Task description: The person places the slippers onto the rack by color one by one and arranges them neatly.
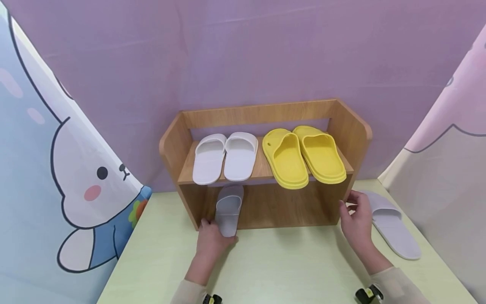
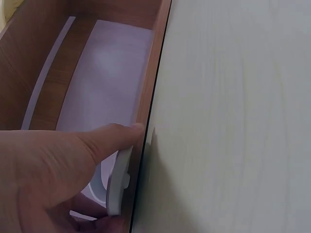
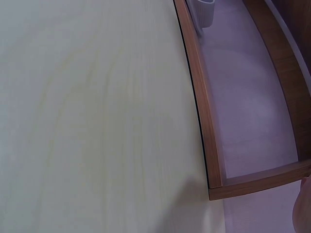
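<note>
A small wooden shoe rack stands on the table. On its lower level, at the left, lies a grey slipper. My left hand holds this slipper by its near end, with the thumb on one side and fingers on the other. In the left wrist view the thumb also touches the rack's front edge. My right hand grips the front edge of the rack's right side panel. Beside that hand, on the table, is another grey slipper. Only a bit of the right hand shows in the right wrist view.
On the upper level sit a pair of white slippers at the left and a pair of yellow clogs at the right. A purple cloth hangs behind the rack. Printed cloths flank the pale table.
</note>
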Motion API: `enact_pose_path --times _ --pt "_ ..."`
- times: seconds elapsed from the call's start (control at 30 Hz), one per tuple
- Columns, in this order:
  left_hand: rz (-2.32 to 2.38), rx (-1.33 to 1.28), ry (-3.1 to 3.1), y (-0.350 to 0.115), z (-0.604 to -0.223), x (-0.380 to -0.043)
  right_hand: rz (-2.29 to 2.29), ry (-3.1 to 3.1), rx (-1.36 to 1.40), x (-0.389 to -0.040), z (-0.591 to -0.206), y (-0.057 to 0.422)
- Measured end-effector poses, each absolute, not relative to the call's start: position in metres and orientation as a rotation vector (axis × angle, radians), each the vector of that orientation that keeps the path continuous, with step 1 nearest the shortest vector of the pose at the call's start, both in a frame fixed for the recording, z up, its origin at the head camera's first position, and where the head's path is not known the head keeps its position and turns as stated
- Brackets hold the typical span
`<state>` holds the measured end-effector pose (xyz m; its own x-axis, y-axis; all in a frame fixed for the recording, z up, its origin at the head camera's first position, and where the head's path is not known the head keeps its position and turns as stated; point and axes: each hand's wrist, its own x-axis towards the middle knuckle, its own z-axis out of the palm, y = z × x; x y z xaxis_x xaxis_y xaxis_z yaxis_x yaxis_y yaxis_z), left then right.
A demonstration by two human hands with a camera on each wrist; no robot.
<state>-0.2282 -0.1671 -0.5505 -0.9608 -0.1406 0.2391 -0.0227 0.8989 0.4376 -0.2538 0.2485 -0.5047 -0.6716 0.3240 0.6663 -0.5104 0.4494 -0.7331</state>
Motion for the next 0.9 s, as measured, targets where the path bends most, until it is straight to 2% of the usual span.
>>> enact_pose_path --times 0.37,0.9 --pt "-0.728 0.076 -2.788 -0.1636 -0.5489 -0.2262 1.320 -1.904 0.159 -0.2535 -0.5051 0.2488" --pt "-0.746 0.139 -2.840 -0.1652 -0.5496 -0.2226 1.326 -1.914 0.146 -0.2521 -0.5036 0.2485"
